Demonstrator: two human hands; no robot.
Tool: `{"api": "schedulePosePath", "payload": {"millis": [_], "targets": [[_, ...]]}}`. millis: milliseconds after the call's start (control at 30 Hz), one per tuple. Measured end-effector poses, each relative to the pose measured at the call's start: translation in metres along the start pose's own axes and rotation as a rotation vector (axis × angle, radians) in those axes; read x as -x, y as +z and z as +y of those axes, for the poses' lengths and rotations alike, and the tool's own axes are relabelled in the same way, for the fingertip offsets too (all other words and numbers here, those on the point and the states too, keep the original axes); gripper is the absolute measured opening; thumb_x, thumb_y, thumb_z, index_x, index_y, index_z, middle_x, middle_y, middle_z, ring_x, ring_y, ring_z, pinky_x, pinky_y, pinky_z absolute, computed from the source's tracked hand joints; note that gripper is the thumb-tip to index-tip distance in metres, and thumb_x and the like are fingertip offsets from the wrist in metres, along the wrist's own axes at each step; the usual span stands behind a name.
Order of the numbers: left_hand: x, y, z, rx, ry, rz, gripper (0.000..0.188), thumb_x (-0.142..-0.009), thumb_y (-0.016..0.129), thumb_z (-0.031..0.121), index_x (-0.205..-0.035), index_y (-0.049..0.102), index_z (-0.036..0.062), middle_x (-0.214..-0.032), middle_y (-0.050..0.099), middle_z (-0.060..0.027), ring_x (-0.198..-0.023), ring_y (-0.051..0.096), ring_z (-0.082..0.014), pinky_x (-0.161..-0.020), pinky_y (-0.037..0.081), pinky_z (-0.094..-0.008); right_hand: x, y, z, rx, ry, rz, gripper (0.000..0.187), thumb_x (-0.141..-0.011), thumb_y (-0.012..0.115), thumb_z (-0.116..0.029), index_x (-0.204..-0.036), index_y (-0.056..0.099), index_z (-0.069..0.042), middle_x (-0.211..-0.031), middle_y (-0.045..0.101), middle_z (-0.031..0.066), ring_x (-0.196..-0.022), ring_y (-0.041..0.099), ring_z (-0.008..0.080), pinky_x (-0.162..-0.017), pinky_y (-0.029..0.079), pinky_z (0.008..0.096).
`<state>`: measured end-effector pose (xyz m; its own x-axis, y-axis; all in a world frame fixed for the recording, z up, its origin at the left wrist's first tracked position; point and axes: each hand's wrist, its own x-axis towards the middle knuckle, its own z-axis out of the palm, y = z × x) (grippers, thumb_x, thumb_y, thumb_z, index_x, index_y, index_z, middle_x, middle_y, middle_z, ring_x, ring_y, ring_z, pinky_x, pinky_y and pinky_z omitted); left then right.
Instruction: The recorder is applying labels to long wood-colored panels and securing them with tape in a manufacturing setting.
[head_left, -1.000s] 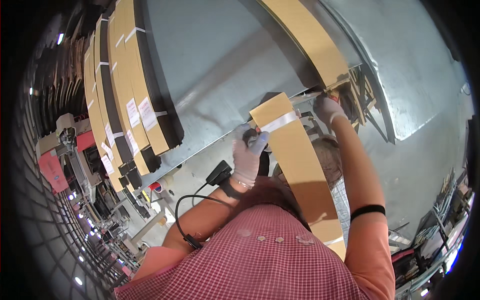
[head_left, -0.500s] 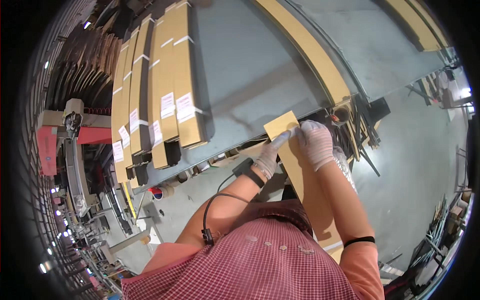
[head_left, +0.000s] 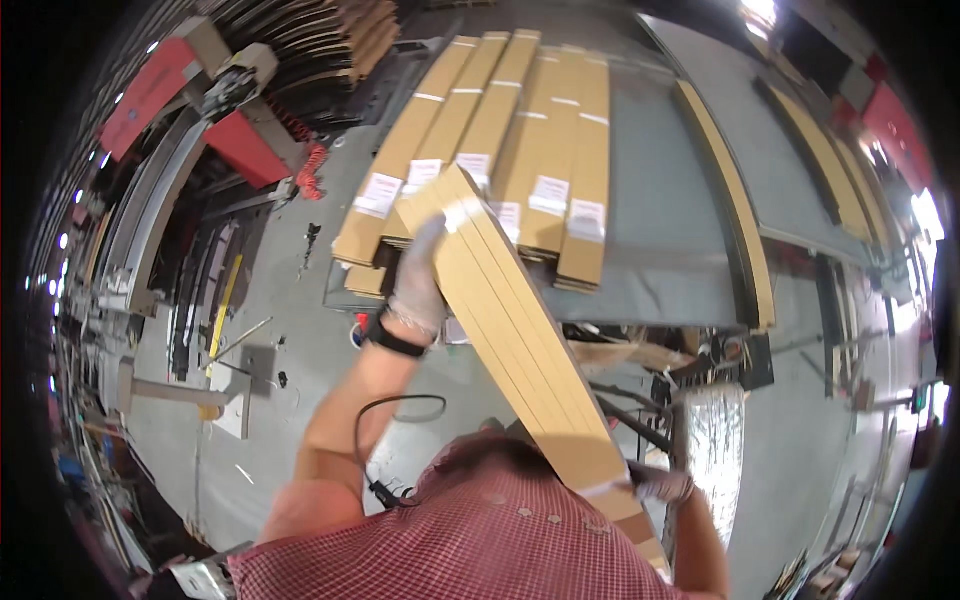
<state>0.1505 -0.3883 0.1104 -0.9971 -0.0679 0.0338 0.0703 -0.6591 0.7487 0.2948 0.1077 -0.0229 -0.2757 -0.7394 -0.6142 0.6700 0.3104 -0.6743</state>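
A long tan cardboard bundle (head_left: 520, 340) slants across my front, its far end up toward the table and its near end beside my apron. White bands cross it near both ends, and thin lines run along its face. My left hand (head_left: 418, 285), in a pale glove, grips its left edge near the far end, with the thumb on the face. Low on the right, my gloved right hand (head_left: 663, 486) closes on the opposite edge by the near band; part of its fingers is hidden behind the cardboard. Past the far end lie similar banded bundles (head_left: 540, 150) with white labels.
The bundles rest on a grey table (head_left: 650, 200). A single long tan strip (head_left: 735, 215) lies toward its right side. Red machinery (head_left: 245, 150) stands at the left. Silvery wrapped material (head_left: 712, 450) and dark strips (head_left: 630, 415) are near my right arm.
Both hands were together at the bundle's far end; now my right hand is at the near end. The bundle has swung up and left, and the view has turned toward the table's bundles.
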Motion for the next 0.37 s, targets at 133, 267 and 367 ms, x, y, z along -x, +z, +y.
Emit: {"api": "schedulePosePath", "payload": {"millis": [133,267,367], "targets": [[-0.064,-0.033,0.132,0.184,0.033,0.018,0.063,-0.095,0.051,0.055,-0.131,0.057,0.0036,-0.119,0.067,-0.0152,-0.106,0.067,-0.0299,-0.093,0.054,-0.0439,-0.006,0.053,0.017,0.180,0.079,0.178,0.092,-0.070,0.091,-0.029,-0.141,0.043,0.004,-0.131,0.060,0.0108,-0.118,0.056,0.0193,-0.102,0.046,0.0328],[-0.142,0.010,0.169,0.080,0.146,-0.034,0.072,-0.090,0.054,0.065,-0.129,0.058,0.0045,-0.120,0.066,-0.0169,-0.104,0.068,-0.0307,-0.093,0.056,-0.0444,-0.029,0.069,-0.003,0.318,0.045,0.461,0.083,-0.068,0.093,-0.030,-0.131,0.052,0.005,-0.115,0.068,0.0096,-0.103,0.063,0.0156,-0.086,0.054,0.0298],[-0.162,0.040,0.167,-0.776,0.552,0.072,0.064,-0.094,0.061,0.055,-0.137,0.054,0.0082,-0.132,0.062,-0.0089,-0.124,0.057,-0.0248,-0.106,0.045,-0.0372,-0.061,0.041,-0.074,0.132,-0.259,0.530,0.071,-0.076,0.087,-0.029,-0.130,0.054,0.004,-0.113,0.070,0.0111,-0.103,0.066,0.0200,-0.089,0.055,0.0346]]}}
